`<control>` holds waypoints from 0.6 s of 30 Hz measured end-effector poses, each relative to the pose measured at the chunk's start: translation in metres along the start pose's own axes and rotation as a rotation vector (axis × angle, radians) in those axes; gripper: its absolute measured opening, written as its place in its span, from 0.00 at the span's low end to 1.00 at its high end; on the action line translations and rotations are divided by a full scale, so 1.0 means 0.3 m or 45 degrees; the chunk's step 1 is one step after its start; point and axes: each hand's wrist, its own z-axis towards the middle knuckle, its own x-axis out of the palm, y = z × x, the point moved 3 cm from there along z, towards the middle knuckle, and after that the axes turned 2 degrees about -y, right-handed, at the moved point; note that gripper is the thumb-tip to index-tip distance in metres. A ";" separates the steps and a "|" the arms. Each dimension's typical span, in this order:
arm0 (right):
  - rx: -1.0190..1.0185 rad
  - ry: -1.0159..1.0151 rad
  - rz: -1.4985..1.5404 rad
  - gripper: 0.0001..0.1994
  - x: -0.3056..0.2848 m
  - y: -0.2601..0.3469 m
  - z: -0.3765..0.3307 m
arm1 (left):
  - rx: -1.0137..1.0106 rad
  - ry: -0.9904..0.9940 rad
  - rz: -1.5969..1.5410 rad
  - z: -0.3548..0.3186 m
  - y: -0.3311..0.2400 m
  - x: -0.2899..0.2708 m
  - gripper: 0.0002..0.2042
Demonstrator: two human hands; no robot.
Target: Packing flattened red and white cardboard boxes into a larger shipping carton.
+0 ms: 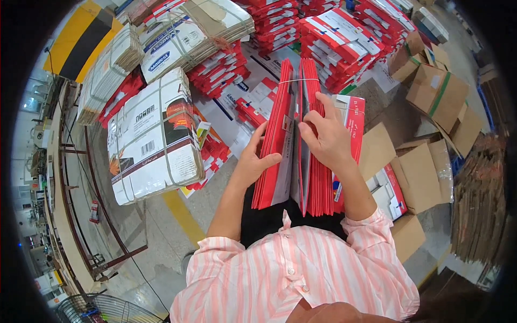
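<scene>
The bundle of flat cartons (pixel 301 140) at frame centre is bright red with white and grey inner faces. The shirt (pixel 291 274) at the bottom is pink-and-white striped. At left, a tied bundle (pixel 153 137) is white with dark red and black print. Right-side cardboard boxes (pixel 439 97) are plain brown, one with a green band. A yellow stripe (pixel 183 215) crosses the grey floor.
</scene>
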 end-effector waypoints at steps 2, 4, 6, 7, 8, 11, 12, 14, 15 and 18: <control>0.001 0.027 -0.066 0.13 -0.003 0.006 0.010 | 0.011 0.001 0.002 -0.001 0.004 0.002 0.45; 0.002 0.054 -0.132 0.17 -0.003 0.014 0.016 | 0.027 0.030 0.012 0.002 0.012 0.013 0.46; -0.012 0.040 -0.234 0.21 0.000 0.024 0.019 | 0.016 0.020 0.015 0.001 0.012 0.020 0.46; -0.014 0.041 -0.232 0.21 -0.001 0.030 0.020 | 0.003 0.007 0.020 -0.002 0.011 0.019 0.45; 0.005 0.065 -0.225 0.19 -0.002 0.035 0.020 | 0.004 0.004 0.021 -0.003 0.010 0.020 0.45; 0.044 0.055 -0.185 0.15 0.004 0.035 0.018 | -0.008 0.000 0.016 -0.001 0.010 0.022 0.44; 0.063 0.021 -0.150 0.12 0.006 0.030 0.017 | -0.009 0.004 -0.005 -0.003 0.005 0.022 0.43; 0.064 0.020 -0.075 0.09 0.004 0.016 0.012 | -0.010 0.005 -0.028 -0.008 0.001 0.016 0.41; 0.066 0.017 0.000 0.07 0.003 0.010 0.010 | 0.005 -0.006 -0.020 -0.009 -0.001 0.012 0.40; -0.059 0.015 -0.083 0.06 0.015 0.018 0.001 | 0.016 -0.051 -0.065 -0.010 0.020 0.003 0.39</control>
